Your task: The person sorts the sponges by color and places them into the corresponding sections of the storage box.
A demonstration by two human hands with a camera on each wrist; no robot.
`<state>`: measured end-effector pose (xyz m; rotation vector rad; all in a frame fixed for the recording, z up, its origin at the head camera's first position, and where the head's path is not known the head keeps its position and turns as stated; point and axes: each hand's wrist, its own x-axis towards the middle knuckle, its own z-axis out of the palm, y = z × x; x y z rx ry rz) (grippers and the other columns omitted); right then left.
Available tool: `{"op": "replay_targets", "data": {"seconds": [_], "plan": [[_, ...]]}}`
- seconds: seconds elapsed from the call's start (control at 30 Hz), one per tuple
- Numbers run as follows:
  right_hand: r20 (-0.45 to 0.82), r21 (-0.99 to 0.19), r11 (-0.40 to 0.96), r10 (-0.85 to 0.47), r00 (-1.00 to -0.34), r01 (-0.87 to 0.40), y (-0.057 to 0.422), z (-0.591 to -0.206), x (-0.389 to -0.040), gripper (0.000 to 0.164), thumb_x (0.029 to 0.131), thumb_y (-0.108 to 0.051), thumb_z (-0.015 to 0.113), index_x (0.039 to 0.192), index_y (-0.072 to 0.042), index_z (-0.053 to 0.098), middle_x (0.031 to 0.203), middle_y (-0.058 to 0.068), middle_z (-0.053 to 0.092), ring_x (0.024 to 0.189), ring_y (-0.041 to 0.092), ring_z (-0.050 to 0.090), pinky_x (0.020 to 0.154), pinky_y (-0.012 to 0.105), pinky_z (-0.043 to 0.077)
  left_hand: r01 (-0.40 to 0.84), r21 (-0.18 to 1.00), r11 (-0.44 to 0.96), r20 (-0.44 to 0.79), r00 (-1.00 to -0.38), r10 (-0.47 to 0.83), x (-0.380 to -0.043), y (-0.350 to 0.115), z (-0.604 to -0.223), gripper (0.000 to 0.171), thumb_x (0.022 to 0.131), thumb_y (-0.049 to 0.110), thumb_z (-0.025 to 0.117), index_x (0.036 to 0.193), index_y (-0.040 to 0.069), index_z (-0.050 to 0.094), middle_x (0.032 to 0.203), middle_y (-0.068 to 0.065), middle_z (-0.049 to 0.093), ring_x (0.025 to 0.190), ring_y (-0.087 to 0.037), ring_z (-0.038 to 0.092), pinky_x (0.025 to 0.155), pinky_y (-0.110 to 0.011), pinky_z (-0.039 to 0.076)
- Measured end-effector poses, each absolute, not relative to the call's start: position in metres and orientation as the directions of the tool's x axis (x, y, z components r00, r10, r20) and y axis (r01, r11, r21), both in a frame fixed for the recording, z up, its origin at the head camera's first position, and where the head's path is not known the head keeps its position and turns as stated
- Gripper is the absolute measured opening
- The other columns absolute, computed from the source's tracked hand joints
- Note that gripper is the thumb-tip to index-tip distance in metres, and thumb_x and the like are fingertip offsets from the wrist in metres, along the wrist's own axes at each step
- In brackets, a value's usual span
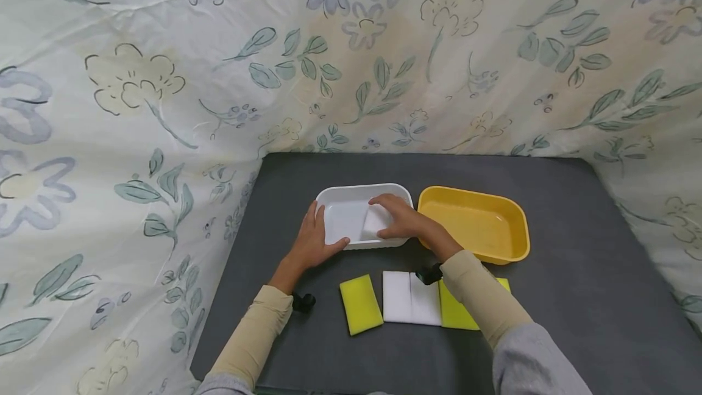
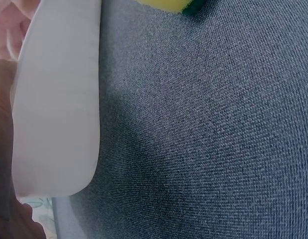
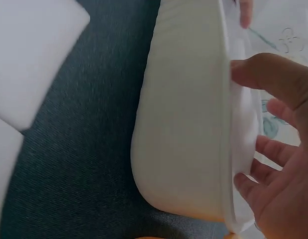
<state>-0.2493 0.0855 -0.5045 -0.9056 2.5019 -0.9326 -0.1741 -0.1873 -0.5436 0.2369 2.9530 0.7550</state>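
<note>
A white rectangular tray (image 1: pixel 344 215) sits on the dark table. My left hand (image 1: pixel 311 241) rests at its front left corner, fingers straight along the left side and thumb at the front rim. Inside the tray's right half, my right hand (image 1: pixel 404 218) holds a white sponge-like block (image 1: pixel 374 219) between the thumb at its near end and fingers at its far end. The right wrist view shows that thumb (image 3: pixel 265 72) over the tray's rim and the fingers spread around the block, much of which the tray's wall (image 3: pixel 186 124) hides.
Right of the white tray stands a yellow tray (image 1: pixel 471 218). In front lie a yellow sponge (image 1: pixel 361 305), with a green layer showing in the left wrist view, two white blocks (image 1: pixel 397 297) side by side, and another yellow piece (image 1: pixel 454 309) partly under my right forearm. Floral cloth (image 1: pixel 384 78) hangs around the table.
</note>
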Motion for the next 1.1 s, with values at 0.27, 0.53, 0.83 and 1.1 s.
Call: {"op": "replay_targets", "data": {"seconds": [0.27,0.53,0.83,1.1], "plan": [[-0.161,-0.622,0.626,-0.689,-0.706,-0.47,0.074,-0.509,-0.261,0.074,0.081,-0.018,0.085,0.144,-0.006,0.049,0.15,0.017,0.042,0.136,0.035,0.037,0.113,0.052,0.03,0.119,0.499,0.858,-0.058,-0.984,0.17,-0.173,-0.189,-0.543,0.11,0.088,0.064,0.062,0.159,0.0,0.006,0.165,-0.017,-0.005,0.149,-0.038,0.01,0.116,-0.055,0.018],[-0.171,-0.548,0.661,-0.688,-0.705,-0.512,0.057,-0.521,-0.261,0.06,0.079,-0.021,0.087,0.129,-0.005,0.057,0.146,0.017,0.046,0.131,0.031,0.043,0.111,0.044,0.034,0.128,0.495,0.859,-0.054,-0.983,0.177,-0.174,-0.188,-0.543,0.11,0.088,0.064,0.062,0.159,0.0,0.008,0.165,-0.017,-0.004,0.149,-0.039,0.011,0.115,-0.057,0.02],[-0.155,-0.525,0.682,-0.664,-0.731,-0.509,0.053,-0.528,-0.257,0.048,0.079,-0.019,0.088,0.121,-0.007,0.07,0.156,0.02,0.036,0.14,0.037,0.038,0.112,0.047,0.033,0.136,0.489,0.861,-0.031,-0.984,0.173,-0.174,-0.187,-0.544,0.109,0.088,0.062,0.064,0.159,0.0,0.011,0.165,-0.018,-0.001,0.148,-0.041,0.013,0.114,-0.059,0.022],[-0.151,-0.497,0.675,-0.686,-0.712,-0.545,0.041,-0.532,-0.258,0.053,0.083,-0.023,0.084,0.132,-0.008,0.067,0.156,0.021,0.036,0.14,0.038,0.038,0.112,0.048,0.032,0.15,0.492,0.858,-0.018,-0.983,0.182,-0.175,-0.189,-0.543,0.108,0.088,0.063,0.063,0.159,0.0,0.011,0.165,-0.018,-0.001,0.148,-0.041,0.014,0.114,-0.059,0.021]]}}
